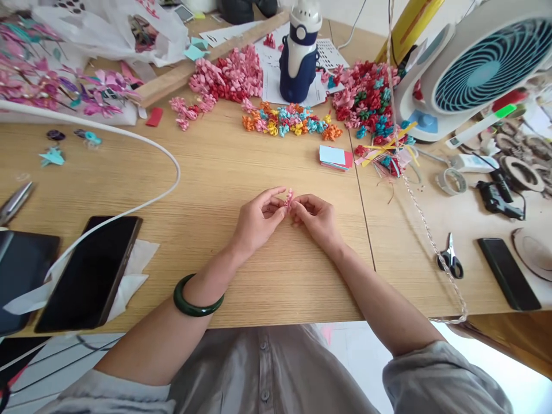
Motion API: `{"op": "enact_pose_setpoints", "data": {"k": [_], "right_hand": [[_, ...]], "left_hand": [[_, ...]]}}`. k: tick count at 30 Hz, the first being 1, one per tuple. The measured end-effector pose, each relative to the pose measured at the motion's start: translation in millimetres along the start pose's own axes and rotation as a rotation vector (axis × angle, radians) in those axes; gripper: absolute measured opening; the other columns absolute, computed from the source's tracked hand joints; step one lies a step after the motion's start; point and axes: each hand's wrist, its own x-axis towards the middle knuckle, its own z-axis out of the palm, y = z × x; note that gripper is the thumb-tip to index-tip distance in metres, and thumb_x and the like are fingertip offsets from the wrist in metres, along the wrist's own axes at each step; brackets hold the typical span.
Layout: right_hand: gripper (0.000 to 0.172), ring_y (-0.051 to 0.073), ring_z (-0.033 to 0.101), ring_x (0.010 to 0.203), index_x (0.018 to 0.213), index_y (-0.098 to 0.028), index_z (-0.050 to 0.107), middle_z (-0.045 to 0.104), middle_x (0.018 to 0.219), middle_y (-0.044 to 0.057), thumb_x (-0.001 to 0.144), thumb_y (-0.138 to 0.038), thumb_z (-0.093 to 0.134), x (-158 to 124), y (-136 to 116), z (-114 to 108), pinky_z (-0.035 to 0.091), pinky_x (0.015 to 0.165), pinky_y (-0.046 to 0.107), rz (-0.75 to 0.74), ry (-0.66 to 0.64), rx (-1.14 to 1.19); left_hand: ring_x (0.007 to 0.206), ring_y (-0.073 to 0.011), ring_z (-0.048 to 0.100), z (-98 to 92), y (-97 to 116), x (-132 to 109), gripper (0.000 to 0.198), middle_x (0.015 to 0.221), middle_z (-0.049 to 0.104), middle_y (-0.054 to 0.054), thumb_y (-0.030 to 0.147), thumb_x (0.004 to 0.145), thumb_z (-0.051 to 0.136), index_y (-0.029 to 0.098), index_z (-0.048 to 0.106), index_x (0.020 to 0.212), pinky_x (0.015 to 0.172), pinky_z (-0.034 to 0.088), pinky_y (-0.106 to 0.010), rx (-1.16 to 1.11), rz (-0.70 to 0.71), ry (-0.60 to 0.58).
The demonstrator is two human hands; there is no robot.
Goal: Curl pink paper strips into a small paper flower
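A small pink curled-paper piece (289, 198) is pinched between both hands above the middle of the wooden table (276, 282). My left hand (259, 218) holds it from the left with thumb and fingertips, and a dark green bangle circles that forearm. From the right, my right hand (317, 218) grips the same piece, its fingers curled together. The fingertips hide part of the piece. Beyond the hands lie a row of orange, yellow and blue curled pieces (297, 119), a pink pile (237, 75) and a stack of small paper cards (334, 157).
A blue and white bottle (298, 57) stands at the back. On the right are a fan (474, 75), tape roll (452, 181), scissors (451, 259), glue gun (495, 198) and a hanging twisted cord (425, 224). A white cable (146, 141) arches over a tablet-like device (90, 273) at left.
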Motion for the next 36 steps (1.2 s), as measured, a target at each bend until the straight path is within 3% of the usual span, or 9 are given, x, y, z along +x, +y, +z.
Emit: {"op": "enact_pose_setpoints", "data": {"k": [5, 9, 12, 15, 18, 22, 27, 30, 36], "right_hand": [[0.039, 0.009, 0.058, 0.061, 0.088, -0.017, 0.066, 0.063, 0.072, -0.002, 0.077, -0.052, 0.078, 7.4, 5.4, -7.0, 0.060, 0.056, 0.024, 0.004, -0.003, -0.012], [0.040, 0.011, 0.062, 0.080, 0.116, -0.022, 0.067, 0.066, 0.117, 0.006, 0.080, -0.036, 0.074, 7.3, -3.9, -18.5, 0.063, 0.069, 0.027, -0.200, 0.019, -0.159], [0.038, 0.017, 0.063, 0.117, 0.125, -0.027, 0.070, 0.057, 0.144, 0.009, 0.087, -0.033, 0.071, 5.8, -16.5, -26.3, 0.061, 0.092, 0.031, -0.405, -0.131, -0.309], [0.024, 0.018, 0.061, 0.125, 0.109, -0.025, 0.077, 0.067, 0.130, 0.008, 0.090, -0.040, 0.072, 6.5, -23.6, -29.5, 0.056, 0.103, 0.034, -0.403, -0.261, -0.307], [0.027, 0.016, 0.067, 0.099, 0.086, -0.021, 0.078, 0.073, 0.099, 0.004, 0.081, -0.047, 0.083, 10.1, -21.4, -28.9, 0.057, 0.092, 0.030, -0.267, -0.217, -0.244], [0.041, 0.013, 0.066, 0.076, 0.079, -0.019, 0.073, 0.070, 0.077, 0.000, 0.078, -0.059, 0.082, 17.0, -11.9, -26.3, 0.059, 0.078, 0.029, -0.165, -0.136, -0.169], [0.048, 0.013, 0.068, 0.069, 0.081, -0.021, 0.068, 0.069, 0.077, -0.002, 0.073, -0.065, 0.083, 24.4, -0.6, -21.3, 0.064, 0.073, 0.031, -0.109, -0.083, -0.094], [0.049, 0.012, 0.069, 0.071, 0.081, -0.021, 0.068, 0.071, 0.078, -0.001, 0.072, -0.067, 0.083, 25.5, 4.4, -18.8, 0.064, 0.074, 0.031, -0.104, -0.093, -0.071], [0.046, 0.009, 0.067, 0.066, 0.089, -0.020, 0.072, 0.072, 0.076, -0.003, 0.071, -0.059, 0.088, 22.0, 5.8, -15.4, 0.057, 0.067, 0.024, -0.121, -0.164, -0.083]], "left_hand": [[0.079, -0.0153, 0.072, 0.4, -2.4, 3.4, 0.048, 0.089, 0.078, -0.004, 0.024, 0.077, 0.078, 0.013, 0.071, 0.123, 0.080, 0.060, -0.030, -0.079, -0.012, -0.044], [0.071, -0.0144, 0.070, -0.3, 2.9, 4.9, 0.056, 0.083, 0.076, -0.003, 0.024, 0.074, 0.081, 0.009, 0.068, 0.125, 0.076, 0.060, -0.030, -0.266, -0.097, -0.061], [0.068, -0.0137, 0.068, -2.1, 9.0, 4.7, 0.059, 0.080, 0.073, -0.001, 0.019, 0.071, 0.080, 0.011, 0.066, 0.128, 0.076, 0.061, -0.032, -0.419, -0.216, -0.159], [0.066, -0.0128, 0.065, -4.9, 11.8, 5.1, 0.049, 0.078, 0.071, -0.002, 0.016, 0.068, 0.079, 0.010, 0.072, 0.117, 0.072, 0.061, -0.031, -0.477, -0.277, -0.234], [0.063, -0.0128, 0.063, -7.0, 10.2, 6.7, 0.035, 0.077, 0.069, -0.004, 0.019, 0.071, 0.079, 0.008, 0.076, 0.103, 0.068, 0.061, -0.032, -0.494, -0.298, -0.233], [0.073, -0.0159, 0.068, -7.0, 7.0, 9.6, 0.034, 0.086, 0.074, -0.008, 0.032, 0.078, 0.083, 0.010, 0.075, 0.103, 0.076, 0.061, -0.034, -0.498, -0.269, -0.138], [0.092, -0.0207, 0.074, -4.6, 4.2, 10.8, 0.047, 0.097, 0.079, -0.009, 0.048, 0.071, 0.091, 0.012, 0.077, 0.098, 0.093, 0.060, -0.038, -0.410, -0.172, -0.111], [0.083, -0.0199, 0.075, -3.1, 0.6, 10.7, 0.039, 0.087, 0.080, -0.007, 0.039, 0.065, 0.094, 0.012, 0.077, 0.088, 0.090, 0.061, -0.037, -0.263, -0.123, -0.065], [0.077, -0.0188, 0.075, -3.9, -2.5, 12.3, 0.025, 0.080, 0.078, -0.005, 0.036, 0.075, 0.082, 0.013, 0.074, 0.081, 0.079, 0.063, -0.032, -0.271, -0.063, 0.063]]}}
